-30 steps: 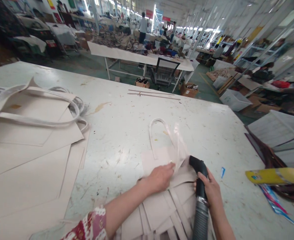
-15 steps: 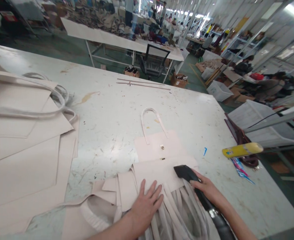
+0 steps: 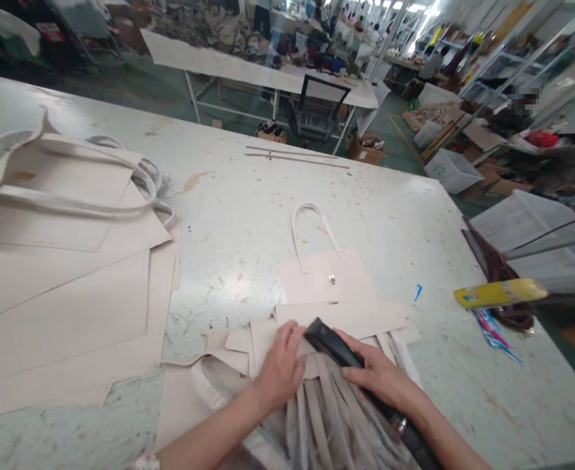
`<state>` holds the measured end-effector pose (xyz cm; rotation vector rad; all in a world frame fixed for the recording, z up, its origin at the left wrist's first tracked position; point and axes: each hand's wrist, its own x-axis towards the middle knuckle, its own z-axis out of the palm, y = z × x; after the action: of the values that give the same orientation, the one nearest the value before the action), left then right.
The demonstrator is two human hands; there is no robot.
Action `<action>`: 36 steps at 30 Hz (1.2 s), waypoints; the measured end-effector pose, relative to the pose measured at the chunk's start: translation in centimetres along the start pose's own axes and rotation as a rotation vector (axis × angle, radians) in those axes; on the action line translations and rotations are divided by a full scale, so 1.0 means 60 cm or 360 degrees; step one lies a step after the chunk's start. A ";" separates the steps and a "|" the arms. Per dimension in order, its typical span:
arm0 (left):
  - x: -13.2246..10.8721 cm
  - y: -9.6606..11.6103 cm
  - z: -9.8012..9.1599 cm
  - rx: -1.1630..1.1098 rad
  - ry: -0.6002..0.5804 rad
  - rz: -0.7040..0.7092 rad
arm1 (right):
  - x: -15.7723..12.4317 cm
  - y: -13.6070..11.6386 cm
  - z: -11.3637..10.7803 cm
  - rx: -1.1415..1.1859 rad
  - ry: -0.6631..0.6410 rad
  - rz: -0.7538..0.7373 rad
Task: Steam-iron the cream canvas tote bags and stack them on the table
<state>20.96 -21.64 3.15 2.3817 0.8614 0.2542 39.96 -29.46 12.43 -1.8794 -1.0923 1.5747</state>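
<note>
On the white table (image 3: 248, 215), the left hand (image 3: 280, 365) lies flat with fingers spread on a pile of pale leather pieces (image 3: 316, 391), grasping nothing. The right hand (image 3: 375, 375) is clenched around a black hose nozzle (image 3: 329, 344) whose tip points to 10 o'clock, touching the pile. At 12 o'clock lies a flat pale bag (image 3: 324, 277), closed, contents hidden.
</note>
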 end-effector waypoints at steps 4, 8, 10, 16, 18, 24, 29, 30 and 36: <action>0.051 -0.032 -0.008 0.0198 -0.0112 -0.0434 | 0.071 -0.027 0.013 0.0019 0.0116 0.0020; 0.070 -0.042 -0.015 0.0363 -0.0191 -0.0349 | 0.165 -0.044 0.012 -0.0006 0.0404 0.0027; 0.081 -0.050 -0.017 0.0318 -0.0183 -0.0249 | 0.211 -0.051 0.012 0.0015 0.0438 0.0027; 0.174 -0.090 0.000 0.0169 -0.0323 -0.0192 | 0.314 -0.085 -0.005 0.0218 0.0519 0.0044; 0.196 -0.098 0.011 0.0181 -0.0337 -0.0223 | 0.329 -0.095 -0.013 0.0208 0.0525 0.0045; 0.186 -0.098 0.041 0.0122 -0.0234 -0.0160 | 0.325 -0.110 0.020 0.0193 0.0148 0.0004; 0.190 -0.101 0.035 0.0047 -0.0038 -0.0125 | 0.325 -0.122 0.029 0.0168 0.0337 -0.0086; 0.194 -0.104 0.034 0.0064 -0.0019 -0.0136 | 0.319 -0.116 0.019 0.0173 0.0420 -0.0092; 0.250 -0.137 0.044 0.0147 0.0495 -0.0418 | 0.278 -0.058 -0.035 0.0287 0.0507 0.0022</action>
<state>29.20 -8.25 -4.12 2.3139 1.3432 0.4964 41.55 -13.79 5.61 -1.9322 -0.7746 1.2758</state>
